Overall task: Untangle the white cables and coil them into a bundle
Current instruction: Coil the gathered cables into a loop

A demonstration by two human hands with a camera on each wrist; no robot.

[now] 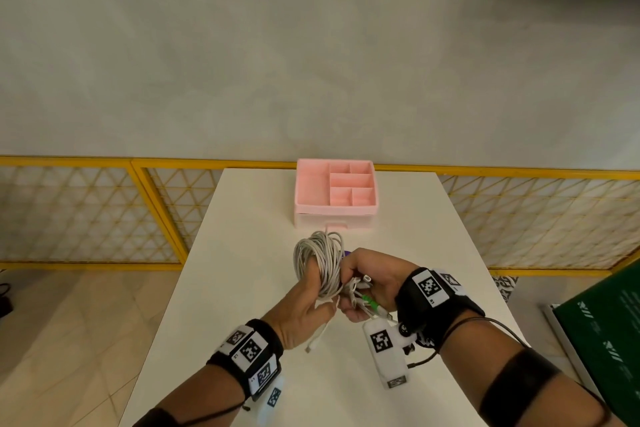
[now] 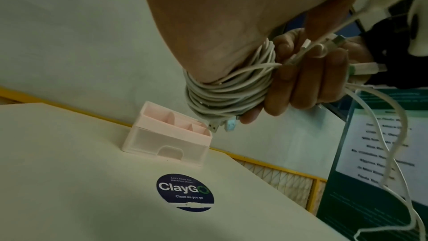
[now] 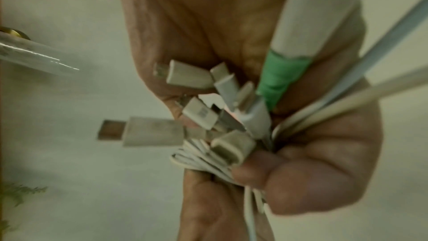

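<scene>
A coil of white cables [image 1: 319, 258] is looped round the fingers of my left hand [image 1: 311, 291], which holds it up above the white table [image 1: 242, 218]. My right hand [image 1: 360, 274] grips the bunched cable ends and plugs [image 1: 362, 291] right beside the coil, one plug with a green band [image 1: 369, 302]. One loose end [image 1: 316, 338] hangs below my left hand. In the left wrist view the coil [image 2: 227, 94] wraps my left hand [image 2: 220, 25]. In the right wrist view several plugs [image 3: 203, 116] stick out of my right hand [image 3: 197, 25].
A pink compartment organizer [image 1: 335, 191] stands at the table's far edge, just behind the coil. A round ClayGo sticker [image 2: 185, 191] lies on the tabletop. A yellow lattice railing [image 1: 104, 211] runs behind the table, and a green board [image 1: 606, 340] leans at the right.
</scene>
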